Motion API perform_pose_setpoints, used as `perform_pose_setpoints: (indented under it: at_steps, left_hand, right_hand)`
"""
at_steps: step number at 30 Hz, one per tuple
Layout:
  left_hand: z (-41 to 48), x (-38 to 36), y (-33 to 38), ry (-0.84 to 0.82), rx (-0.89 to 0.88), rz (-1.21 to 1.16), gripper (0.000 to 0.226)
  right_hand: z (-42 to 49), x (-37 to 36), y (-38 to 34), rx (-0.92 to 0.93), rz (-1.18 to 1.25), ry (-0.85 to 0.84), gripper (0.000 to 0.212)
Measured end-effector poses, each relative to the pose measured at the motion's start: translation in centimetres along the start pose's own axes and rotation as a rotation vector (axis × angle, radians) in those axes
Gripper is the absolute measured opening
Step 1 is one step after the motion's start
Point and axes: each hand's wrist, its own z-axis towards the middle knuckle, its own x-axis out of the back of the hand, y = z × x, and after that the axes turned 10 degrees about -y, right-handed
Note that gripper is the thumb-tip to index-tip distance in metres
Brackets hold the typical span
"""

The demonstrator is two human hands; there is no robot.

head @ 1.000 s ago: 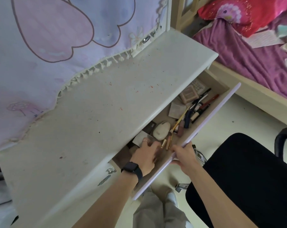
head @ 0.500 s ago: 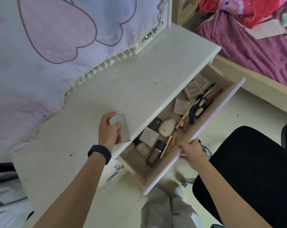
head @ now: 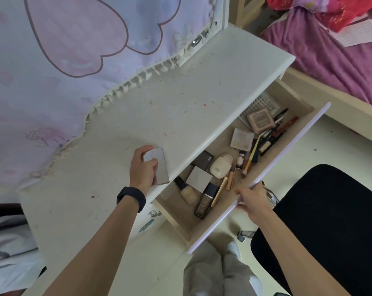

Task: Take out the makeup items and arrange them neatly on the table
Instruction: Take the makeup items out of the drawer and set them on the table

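Grey square compact (head: 158, 166) sits at the table's (head: 180, 99) front edge, gripped by the left hand (head: 142, 167) — thumb on the far edge, index finger curled over the top face, other fingers underneath and hidden. Whether the compact's base touches the tabletop, cannot tell. Black wristband (head: 131, 198) on that wrist.

Just right of those fingers, below the table edge, the drawer (head: 296, 97) stands open. Nearest the fingertips: foundation bottle with black cap (head: 186, 192), a second pale square compact (head: 199, 179), a dark compact (head: 204, 160) half under the table lip. Further right: cream oval case (head: 221, 166), dark tube (head: 206, 199) lying diagonal, gold stick (head: 219, 191), peach stick (head: 231, 180). Far end: two pinkish square palettes (head: 260, 120), a white grid-patterned piece (head: 264, 103), and a loose pile of pencils and brushes (head: 272, 135) — individual items there too tangled to separate.

Right hand (head: 252, 198) clamps the drawer's lilac front panel (head: 291, 150), fingers wrapped over the top edge, thumb on the outer side.

Beyond that hand: black chair seat (head: 330, 221). Left of the left hand's fingers: lilac cloth with fringe (head: 74, 82) draped onto the tabletop.
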Motion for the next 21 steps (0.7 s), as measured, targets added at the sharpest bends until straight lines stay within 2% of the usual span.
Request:
perform_pose_setpoints:
  at_steps: [11, 14, 16, 18, 19, 21]
  left_hand:
    - [-0.7, -0.5, 0.4, -0.004, 0.022, 0.031, 0.045]
    - [-0.6, -0.4, 0.3, -0.012, 0.022, 0.05, 0.045]
    - [-0.5, -0.2, 0.0, -0.02, 0.018, 0.057, 0.044]
    - [-0.6, 0.1, -0.4, -0.028, 0.003, 0.072, 0.043]
    - [-0.6, 0.2, -0.5, -0.039, -0.008, 0.078, 0.042]
    - [-0.6, 0.5, -0.8, -0.052, -0.024, 0.079, 0.039]
  right_hand:
    - [-0.8, 0.8, -0.1, 0.0, -0.045, -0.11, 0.062]
    - [-1.5, 0.8, -0.2, 0.027, -0.225, 0.004, 0.082]
    - [-2.5, 0.4, 0.3, 0.145, -0.438, 0.209, 0.093]
    - [-4.0, -0.9, 0.8, 0.381, -0.682, 0.361, 0.09]
    - [-4.5, -1.7, 0.9, 0.513, -0.819, 0.381, 0.086]
    - [-4.4, -3.7, 1.0, 0.696, -1.069, 0.3, 0.074]
